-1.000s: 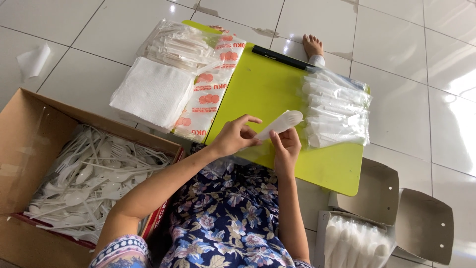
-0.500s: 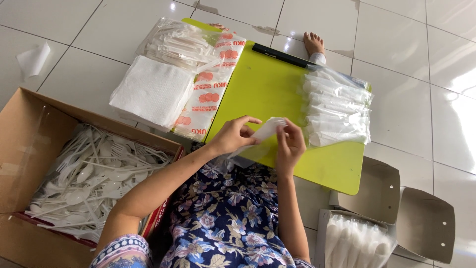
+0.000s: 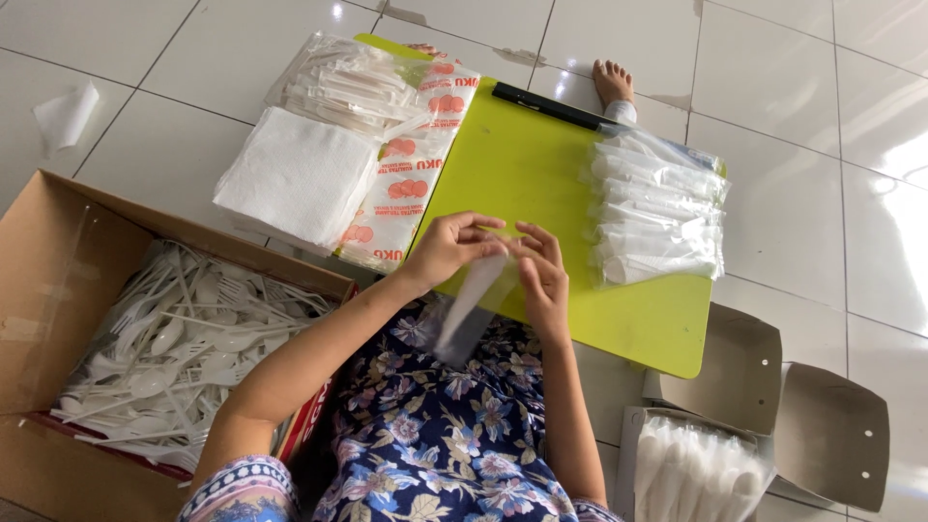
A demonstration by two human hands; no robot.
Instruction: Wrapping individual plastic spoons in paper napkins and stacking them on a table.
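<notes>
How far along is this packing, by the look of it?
Done: a pile of filled packets lies on the green board. In hand: both the left hand and the right hand hold one clear sleeve. Left: the box holds much loose cutlery, and the napkins are stacked high.

Clear narrow plastic sleeve (image 3: 471, 309), held upright at its top, hanging over lap

We see the flat lime-green plastic board (image 3: 541, 174) bare across its middle, free for our hands. At its far edge a black marker (image 3: 546, 104) blocks; its right side is crowded by stacked clear-wrapped white cutlery packets (image 3: 657, 217); off its left edge lies a white napkin stack (image 3: 295, 174).
</notes>
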